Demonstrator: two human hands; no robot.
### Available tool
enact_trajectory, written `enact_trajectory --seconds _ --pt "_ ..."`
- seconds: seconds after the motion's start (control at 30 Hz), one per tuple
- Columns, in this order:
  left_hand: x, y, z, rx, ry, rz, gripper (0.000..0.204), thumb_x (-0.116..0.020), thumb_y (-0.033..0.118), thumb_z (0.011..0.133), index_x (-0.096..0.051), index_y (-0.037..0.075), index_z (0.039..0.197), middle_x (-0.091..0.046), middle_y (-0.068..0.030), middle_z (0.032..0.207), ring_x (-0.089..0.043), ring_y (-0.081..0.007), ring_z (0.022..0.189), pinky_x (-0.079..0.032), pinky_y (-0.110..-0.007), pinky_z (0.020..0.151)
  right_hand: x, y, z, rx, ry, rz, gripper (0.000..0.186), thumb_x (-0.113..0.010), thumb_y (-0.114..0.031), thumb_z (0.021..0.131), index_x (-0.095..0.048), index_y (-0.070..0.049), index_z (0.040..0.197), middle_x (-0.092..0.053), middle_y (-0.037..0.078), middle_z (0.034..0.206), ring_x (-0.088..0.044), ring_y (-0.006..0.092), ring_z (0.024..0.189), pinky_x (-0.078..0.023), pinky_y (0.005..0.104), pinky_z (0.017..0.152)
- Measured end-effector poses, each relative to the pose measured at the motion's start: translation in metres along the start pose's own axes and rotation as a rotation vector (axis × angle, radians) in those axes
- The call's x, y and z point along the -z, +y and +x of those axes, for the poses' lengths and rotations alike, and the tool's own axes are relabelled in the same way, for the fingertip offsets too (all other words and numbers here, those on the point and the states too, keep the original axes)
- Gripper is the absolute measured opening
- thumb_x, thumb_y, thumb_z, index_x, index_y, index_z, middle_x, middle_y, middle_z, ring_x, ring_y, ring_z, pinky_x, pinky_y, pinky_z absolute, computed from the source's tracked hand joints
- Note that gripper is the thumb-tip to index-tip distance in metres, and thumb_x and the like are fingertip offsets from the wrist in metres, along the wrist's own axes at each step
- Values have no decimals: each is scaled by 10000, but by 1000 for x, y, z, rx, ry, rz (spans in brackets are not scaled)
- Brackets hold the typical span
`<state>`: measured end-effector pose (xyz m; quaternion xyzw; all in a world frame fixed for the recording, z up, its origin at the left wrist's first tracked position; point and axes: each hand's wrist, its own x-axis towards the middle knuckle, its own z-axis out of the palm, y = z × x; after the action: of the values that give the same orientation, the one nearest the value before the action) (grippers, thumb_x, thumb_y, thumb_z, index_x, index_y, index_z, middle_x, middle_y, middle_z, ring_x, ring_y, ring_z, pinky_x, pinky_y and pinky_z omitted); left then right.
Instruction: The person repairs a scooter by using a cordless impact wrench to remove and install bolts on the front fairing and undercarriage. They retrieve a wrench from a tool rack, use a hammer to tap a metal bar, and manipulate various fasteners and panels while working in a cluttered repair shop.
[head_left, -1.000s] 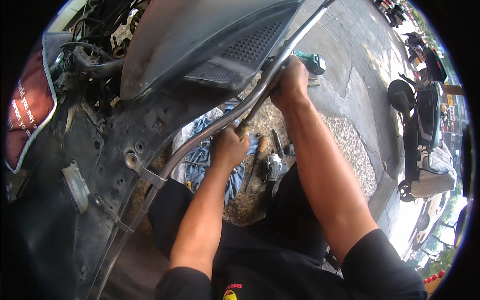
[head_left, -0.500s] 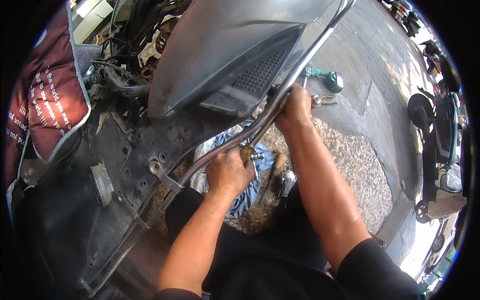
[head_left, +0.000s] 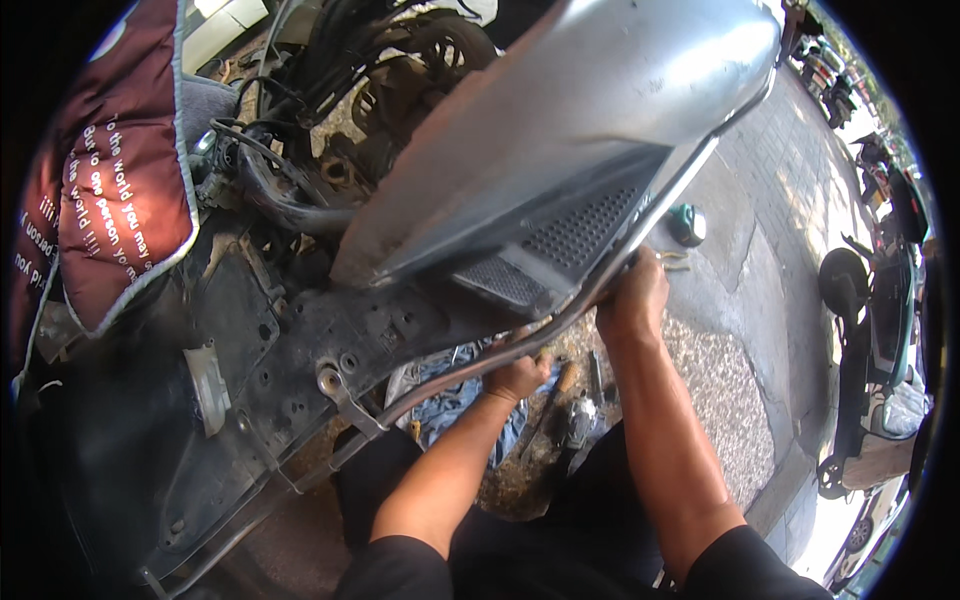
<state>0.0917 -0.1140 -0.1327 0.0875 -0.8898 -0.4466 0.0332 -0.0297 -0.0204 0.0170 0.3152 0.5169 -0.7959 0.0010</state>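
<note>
A long grey body panel (head_left: 500, 170) with a dimpled black footrest area slants across the middle, up to the right. Along its near edge runs a curved metal tube (head_left: 440, 385), clamped to a dark perforated plate (head_left: 310, 345). My right hand (head_left: 637, 298) is closed at the tube beside the footrest, its fingertips hidden behind it. Farther left, my left hand (head_left: 515, 375) reaches in below the tube. Its fingers are curled, partly covered by the tube, and what they hold cannot be made out. A crumpled blue cloth (head_left: 440, 415) lies on the ground beneath that hand.
An orange-handled tool (head_left: 567, 376) and a metal part (head_left: 582, 420) lie between my knees. Beyond my right hand are a green power tool (head_left: 687, 225) and yellow-handled pliers (head_left: 676, 264). A maroon quilted cover (head_left: 130, 190) hangs at left. Parked scooters (head_left: 885, 260) line the right.
The grey panel and its tube have shifted right and toward me, showing more engine parts behind. Both hands moved along with it, the left one now farther behind the tube.
</note>
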Motion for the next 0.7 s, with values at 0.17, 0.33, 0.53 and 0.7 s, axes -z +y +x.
enact_trajectory --seconds 0.17,0.33,0.53,0.7 --pt "-34 -20 24 -374 406 -18 168 -692 233 752 -658 139 887 -679 -88 788 -670 -308 719 -539 -396 655 -2 7 3 114 -53 -37 277 -448 -189 883 -633 15 854 -584 101 679 -517 178 553 -387 303 485" --pt "22 21 5 165 -132 69 235 -658 199 761 -625 37 927 -672 -203 833 -660 -392 786 -520 -465 722 8 4 7 24 -146 -133 296 -412 -261 956 -592 -40 879 -595 83 720 -506 170 530 -390 305 467" --pt "169 147 -55 40 -93 340 274 -658 210 823 -603 -20 961 -655 -279 859 -632 -454 841 -494 -513 767 7 3 2 -325 -322 261 276 -379 -252 967 -575 -60 933 -575 82 716 -548 220 576 -492 375 530" --pt "173 155 -27 56 -319 485 316 -691 276 771 -624 -5 899 -663 -266 836 -644 -447 801 -504 -523 749 2 3 1 -327 -280 269 283 -417 -278 976 -581 -51 935 -605 108 738 -609 251 611 -533 405 538"
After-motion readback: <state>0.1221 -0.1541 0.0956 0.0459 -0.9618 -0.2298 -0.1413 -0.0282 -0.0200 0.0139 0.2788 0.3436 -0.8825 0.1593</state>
